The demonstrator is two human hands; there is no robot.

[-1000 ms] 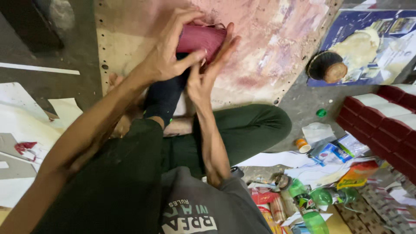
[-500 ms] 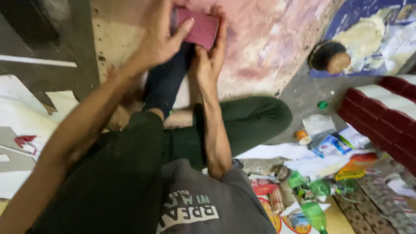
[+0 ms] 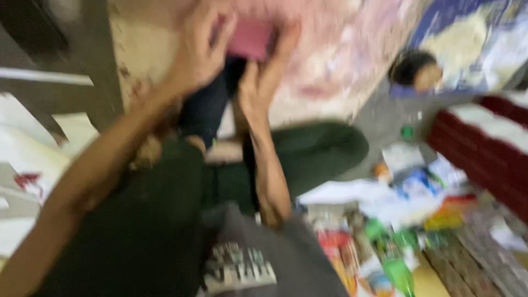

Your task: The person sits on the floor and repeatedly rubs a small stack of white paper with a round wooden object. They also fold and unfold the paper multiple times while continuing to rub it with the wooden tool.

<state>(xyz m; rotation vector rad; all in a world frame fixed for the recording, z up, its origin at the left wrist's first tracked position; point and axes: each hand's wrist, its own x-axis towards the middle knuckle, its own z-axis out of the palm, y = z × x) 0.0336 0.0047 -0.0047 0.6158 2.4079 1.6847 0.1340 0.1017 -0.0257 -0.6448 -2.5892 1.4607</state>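
Two hands meet at the top of the blurred view, near twelve o'clock, and between them we grip a small dark-pink block (image 3: 250, 38). Our left hand (image 3: 201, 52) wraps its fingers over the block's left edge; our right hand (image 3: 267, 74) presses its palm and fingers against the right edge. Behind lies a pale pink board (image 3: 341, 60). At three o'clock stand red boxes (image 3: 484, 154); at five o'clock lie green bottles (image 3: 396, 269) among scattered papers.
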